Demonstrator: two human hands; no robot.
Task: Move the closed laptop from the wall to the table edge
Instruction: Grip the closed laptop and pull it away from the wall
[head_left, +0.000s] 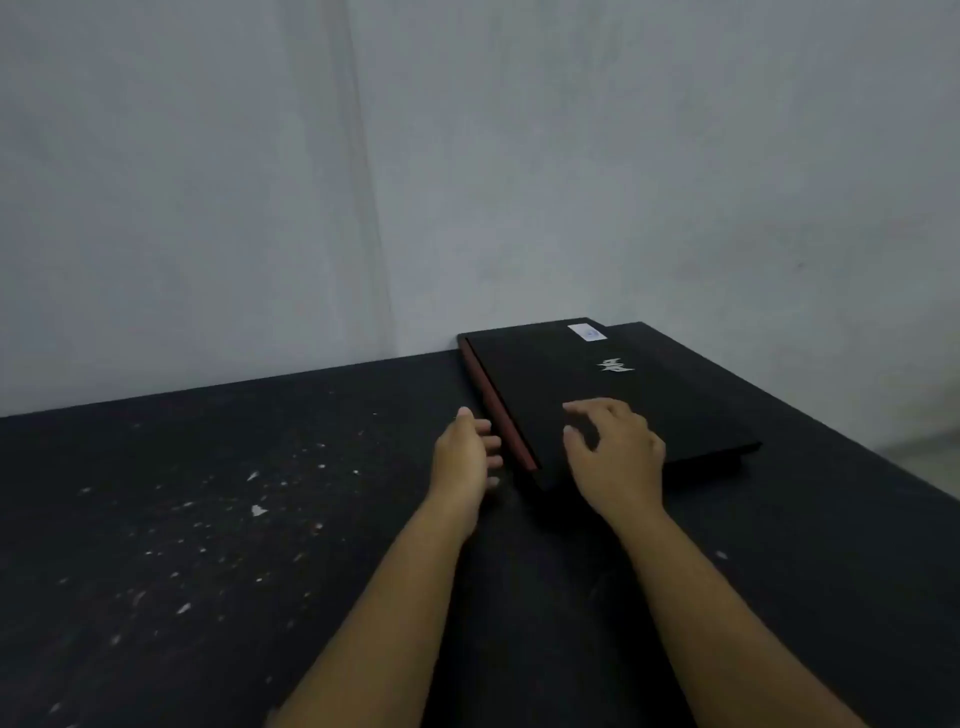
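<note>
A closed black laptop (582, 384) with a red hinge strip along its left side and a silver logo lies flat on the black table (234, 519), its far end against the grey wall. My left hand (465, 454) is beside the red strip, fingers slightly curled and apart, close to the laptop's left edge; contact is unclear. My right hand (613, 452) hovers over the near part of the lid with fingers spread, holding nothing.
The grey wall (467, 156) runs along the table's far side. White specks and paint chips (257, 509) dot the table's left half. The table's right edge (857, 441) slants down toward the right, with pale floor beyond it.
</note>
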